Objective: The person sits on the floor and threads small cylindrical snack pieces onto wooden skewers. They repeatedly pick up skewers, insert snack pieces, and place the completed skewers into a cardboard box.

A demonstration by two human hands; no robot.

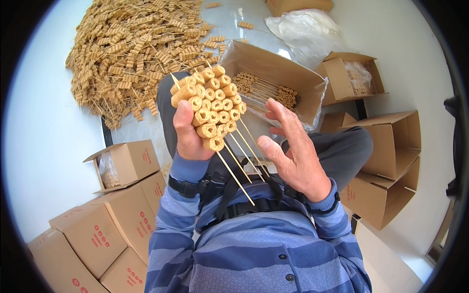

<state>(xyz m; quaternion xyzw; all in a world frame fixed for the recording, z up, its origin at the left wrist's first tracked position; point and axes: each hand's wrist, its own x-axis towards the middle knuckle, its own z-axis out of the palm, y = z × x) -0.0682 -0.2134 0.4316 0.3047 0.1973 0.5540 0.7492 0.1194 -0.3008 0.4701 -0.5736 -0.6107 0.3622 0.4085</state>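
Note:
My left hand [189,133] is closed around a bundle of skewers [215,105] threaded with short tan rolls that have hollow centres. The rolls face up in a tight cluster, and bare wooden stick ends slant down toward my waist. Just right of the bundle, my right hand [298,154] is open, fingers and thumb apart, touching nothing. Beyond it stands a plastic-lined cardboard box [308,110], in which more skewers [264,88] lie in rows with rolls at both ends. My left palm and most of its fingers are hidden behind the bundle.
A large heap of loose skewers [137,53] covers the far left. Closed cartons [90,239] are stacked at the near left, with a flap-open carton [129,163] on top. Open cartons [386,146] stand at right, another [337,73] farther back near white plastic sheeting [305,31].

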